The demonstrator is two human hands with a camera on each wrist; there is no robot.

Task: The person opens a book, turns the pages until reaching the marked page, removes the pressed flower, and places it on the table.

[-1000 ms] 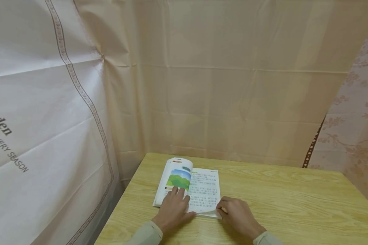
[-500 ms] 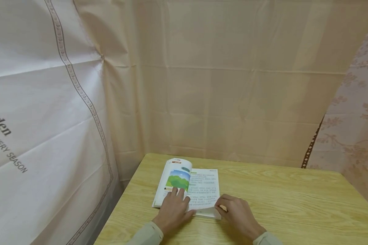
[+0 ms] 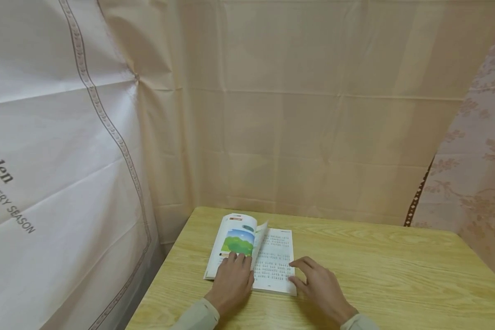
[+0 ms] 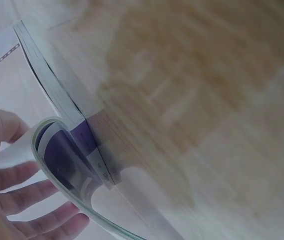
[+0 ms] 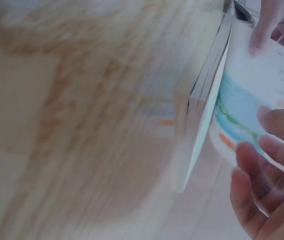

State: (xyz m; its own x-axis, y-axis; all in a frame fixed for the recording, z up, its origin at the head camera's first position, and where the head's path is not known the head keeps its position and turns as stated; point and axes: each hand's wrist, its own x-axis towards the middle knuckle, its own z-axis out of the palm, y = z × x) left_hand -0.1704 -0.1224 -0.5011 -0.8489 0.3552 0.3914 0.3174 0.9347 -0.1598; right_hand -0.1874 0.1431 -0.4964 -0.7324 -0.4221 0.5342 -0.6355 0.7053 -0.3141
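An open book (image 3: 277, 266) lies on the wooden table, its left page showing a picture of green hills under blue sky. My left hand (image 3: 232, 277) rests on that left page, fingers extended. Beside its fingertips one loose page (image 3: 261, 240) stands up near the spine, slanting over the printed right page. My right hand (image 3: 322, 285) is at the book's right edge, thumb and index finger parted with nothing between them. From the left wrist, the left half of the book (image 4: 57, 155) curves up by the fingers. The right wrist view shows a page with a blue picture (image 5: 234, 105) behind the fingers.
The light wooden table (image 3: 379, 266) extends to the right of the book. A beige cloth (image 3: 313, 114) hangs behind it, a white printed cloth (image 3: 66, 183) at the left and a flowered one (image 3: 474, 183) at the right.
The page whose lower right corner my right hand pinched and lifted is let go and has swung left, up by the spine. My right thumb and index finger have parted; the left hand stays on its page.
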